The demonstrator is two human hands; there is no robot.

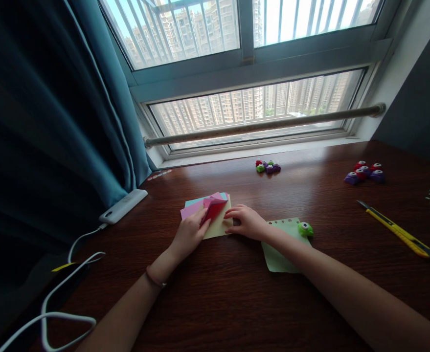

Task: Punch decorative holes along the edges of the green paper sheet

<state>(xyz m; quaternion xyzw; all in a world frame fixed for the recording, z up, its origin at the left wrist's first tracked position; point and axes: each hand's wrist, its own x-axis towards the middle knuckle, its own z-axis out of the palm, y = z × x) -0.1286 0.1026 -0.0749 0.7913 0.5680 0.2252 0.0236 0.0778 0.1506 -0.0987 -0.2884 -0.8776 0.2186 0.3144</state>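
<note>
My left hand is closed on a folded pink and red paper, thumb on the near side. Under it lie sheets of coloured paper: a pale yellow one, a pink one and a blue one. At the right edge of the yellow sheet rests my right hand, its fingers curved and apart with nothing visible between them. Beneath my right forearm is a light green sheet with a row of holes along its top. A green toy with an eye sits on that sheet's corner.
A yellow utility knife lies at the right, blade out. Small coloured eye toys stand in one cluster near the window and another cluster farther right. A white power bank with a white cable is beside the curtain.
</note>
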